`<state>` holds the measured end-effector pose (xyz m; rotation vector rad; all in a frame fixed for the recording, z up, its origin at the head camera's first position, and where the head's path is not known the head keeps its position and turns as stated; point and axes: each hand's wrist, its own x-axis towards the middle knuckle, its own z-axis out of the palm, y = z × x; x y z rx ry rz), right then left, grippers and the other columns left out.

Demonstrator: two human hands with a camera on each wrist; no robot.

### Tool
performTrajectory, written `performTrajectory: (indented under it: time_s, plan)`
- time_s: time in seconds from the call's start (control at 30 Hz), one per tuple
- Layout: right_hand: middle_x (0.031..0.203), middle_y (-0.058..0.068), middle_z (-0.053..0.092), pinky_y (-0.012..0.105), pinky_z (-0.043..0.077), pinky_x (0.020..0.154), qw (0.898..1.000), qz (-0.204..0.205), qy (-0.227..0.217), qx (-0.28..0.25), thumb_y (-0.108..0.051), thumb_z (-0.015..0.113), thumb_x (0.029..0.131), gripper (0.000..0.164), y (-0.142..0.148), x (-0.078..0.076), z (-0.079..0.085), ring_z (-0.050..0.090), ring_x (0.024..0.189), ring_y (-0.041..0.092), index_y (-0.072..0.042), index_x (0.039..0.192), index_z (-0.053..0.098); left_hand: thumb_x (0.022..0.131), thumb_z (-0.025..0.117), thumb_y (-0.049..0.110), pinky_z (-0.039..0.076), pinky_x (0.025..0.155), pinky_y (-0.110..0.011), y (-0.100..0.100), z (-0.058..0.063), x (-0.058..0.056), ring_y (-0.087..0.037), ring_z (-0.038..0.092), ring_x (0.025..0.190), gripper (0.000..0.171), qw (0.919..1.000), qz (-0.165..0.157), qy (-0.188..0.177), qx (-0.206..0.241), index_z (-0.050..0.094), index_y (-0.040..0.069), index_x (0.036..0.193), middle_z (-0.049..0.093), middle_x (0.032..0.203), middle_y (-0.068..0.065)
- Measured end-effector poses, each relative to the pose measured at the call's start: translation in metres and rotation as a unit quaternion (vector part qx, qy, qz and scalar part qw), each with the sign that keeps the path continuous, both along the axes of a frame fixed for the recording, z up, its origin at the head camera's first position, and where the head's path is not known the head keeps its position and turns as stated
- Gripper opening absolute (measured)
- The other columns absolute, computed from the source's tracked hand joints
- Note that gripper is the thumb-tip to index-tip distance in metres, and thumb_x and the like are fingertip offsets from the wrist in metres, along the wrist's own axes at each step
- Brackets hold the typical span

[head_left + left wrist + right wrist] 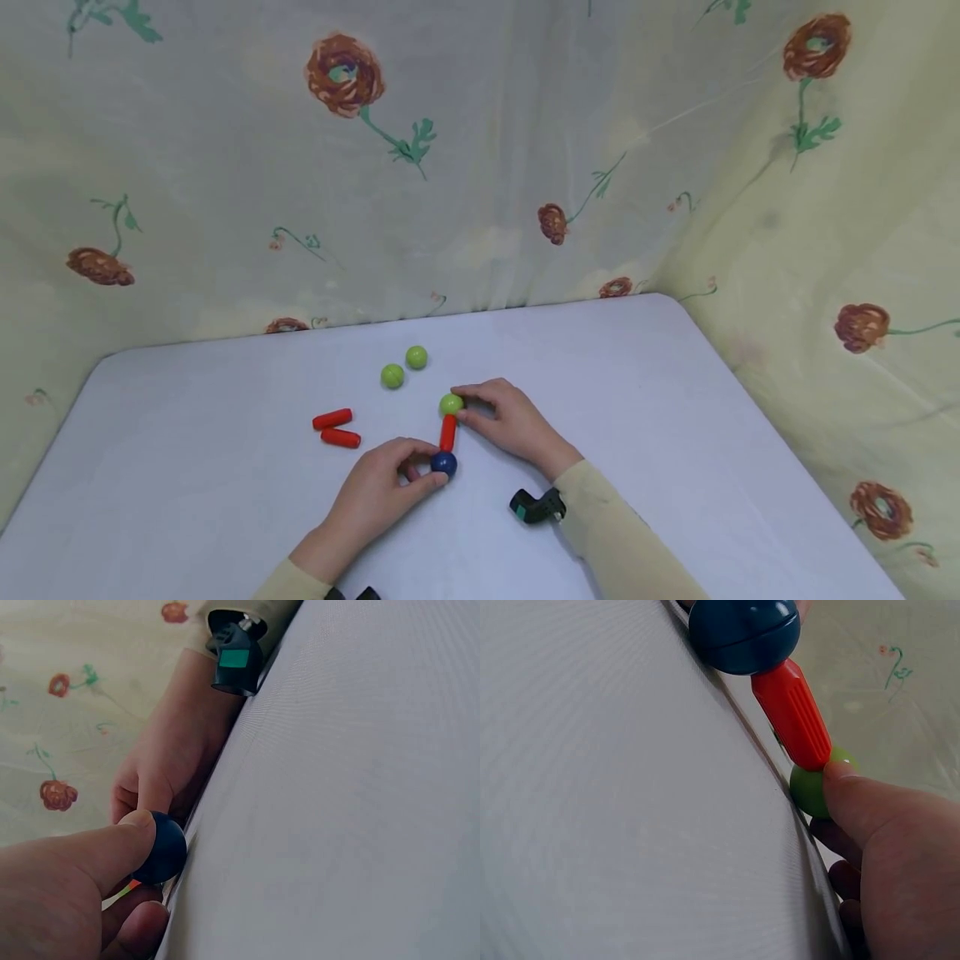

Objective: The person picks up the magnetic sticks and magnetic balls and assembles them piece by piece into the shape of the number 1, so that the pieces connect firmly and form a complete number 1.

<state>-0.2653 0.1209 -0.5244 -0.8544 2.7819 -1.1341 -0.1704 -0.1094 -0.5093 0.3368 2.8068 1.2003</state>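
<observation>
A dark blue ball (444, 463) is pinched between the thumb and fingers of my left hand (382, 487). From it a short red ridged rod (447, 433) runs away from me to a light green ball (451, 404). My right hand (512, 421) pinches that green ball from the right side, its thumb near the rod's end. In the right wrist view the blue ball (746, 634), red rod (793, 712) and green ball (810, 791) form one line. The left wrist view shows my thumb on the blue ball (163, 851), with the rod mostly hidden behind it.
Two more light green balls, a nearer one (392, 376) and a farther one (416, 357), lie beyond the hands. Two red rods (332, 419) lie left of them on the white table (187, 467). A flowered cloth (480, 167) hangs behind. A black wrist device (536, 506) sits at the right sleeve.
</observation>
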Motion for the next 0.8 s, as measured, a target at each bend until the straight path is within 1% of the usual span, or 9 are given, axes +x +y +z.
performTrajectory:
  time_s: [0.1,0.23,0.37,0.43,0.5,0.6,0.67,0.73,0.8]
  plan:
    - [0.125,-0.015,0.062,0.037,0.044,0.1,1.0,-0.007,0.006,-0.001,-0.044,0.066,0.094,0.041,0.001,-0.001,0.001,0.054,0.117,0.009,-0.029,0.132,0.064,0.08,0.08,0.045,0.049,0.067,-0.025,0.001,0.0,-0.001,-0.005,0.055,0.073,0.037,1.0,-0.003,0.003,0.006,0.07,0.027,0.111,0.061,0.089,0.016]
    - [0.125,-0.016,0.061,0.038,0.043,0.101,1.0,-0.007,-0.009,-0.008,-0.043,0.066,0.094,0.04,0.001,-0.001,0.001,0.054,0.117,0.009,-0.029,0.132,0.064,0.079,0.082,0.045,0.05,0.07,-0.026,-0.003,0.003,-0.002,-0.004,0.057,0.076,0.041,0.9997,-0.003,-0.017,0.017,0.068,0.029,0.114,0.061,0.094,0.017]
    - [0.125,-0.018,0.06,0.035,0.043,0.101,1.0,-0.005,-0.025,0.001,-0.045,0.065,0.094,0.041,-0.001,-0.001,0.0,0.053,0.118,0.007,-0.03,0.133,0.063,0.08,0.083,0.038,0.051,0.076,-0.029,-0.015,0.01,-0.002,-0.004,0.059,0.081,0.04,0.9991,0.015,-0.03,0.024,0.068,0.029,0.116,0.063,0.101,0.016]
    - [0.126,-0.018,0.06,0.035,0.043,0.101,1.0,-0.004,-0.026,0.005,-0.045,0.065,0.094,0.042,-0.002,-0.001,0.0,0.053,0.118,0.007,-0.03,0.133,0.063,0.082,0.082,0.033,0.051,0.077,-0.031,-0.025,0.015,-0.003,-0.005,0.058,0.083,0.036,0.9992,0.03,-0.018,0.016,0.069,0.028,0.115,0.064,0.102,0.014]
    - [0.125,-0.017,0.061,0.034,0.044,0.1,1.0,-0.006,-0.025,0.008,-0.045,0.065,0.094,0.042,-0.002,0.0,0.0,0.053,0.117,0.007,-0.03,0.133,0.063,0.083,0.082,0.027,0.051,0.078,-0.032,-0.037,0.019,-0.005,-0.007,0.058,0.084,0.033,0.999,0.043,0.007,0.008,0.07,0.025,0.113,0.064,0.102,0.011]
    - [0.125,-0.016,0.061,0.034,0.044,0.099,1.0,-0.01,-0.022,0.009,-0.044,0.065,0.094,0.041,-0.001,0.0,0.0,0.053,0.116,0.007,-0.03,0.133,0.063,0.083,0.08,0.021,0.051,0.079,-0.036,-0.057,0.022,-0.007,-0.01,0.057,0.087,0.03,0.9971,0.055,0.05,-0.012,0.071,0.02,0.112,0.062,0.101,0.007]
    - [0.124,-0.016,0.061,0.034,0.045,0.098,1.0,-0.013,-0.021,0.009,-0.045,0.065,0.094,0.041,0.0,0.0,0.0,0.053,0.116,0.007,-0.031,0.133,0.063,0.083,0.079,0.016,0.051,0.082,-0.038,-0.071,0.022,-0.007,-0.013,0.058,0.09,0.03,0.9952,0.063,0.07,-0.024,0.071,0.017,0.112,0.062,0.102,0.005]
    - [0.123,-0.017,0.061,0.034,0.045,0.096,1.0,-0.013,-0.019,0.009,-0.046,0.065,0.094,0.041,0.001,0.0,-0.001,0.054,0.115,0.007,-0.032,0.133,0.063,0.083,0.077,0.014,0.051,0.084,-0.041,-0.082,0.023,-0.008,-0.016,0.058,0.094,0.032,0.9936,0.07,0.074,-0.048,0.071,0.015,0.115,0.06,0.105,0.002]
    - [0.122,-0.017,0.061,0.034,0.046,0.096,1.0,-0.014,-0.018,0.007,-0.047,0.064,0.094,0.042,0.001,0.0,-0.001,0.054,0.114,0.007,-0.032,0.132,0.064,0.083,0.076,0.013,0.051,0.085,-0.045,-0.091,0.024,-0.008,-0.022,0.057,0.1,0.036,0.9922,0.07,0.069,-0.076,0.07,0.013,0.118,0.059,0.111,0.0]
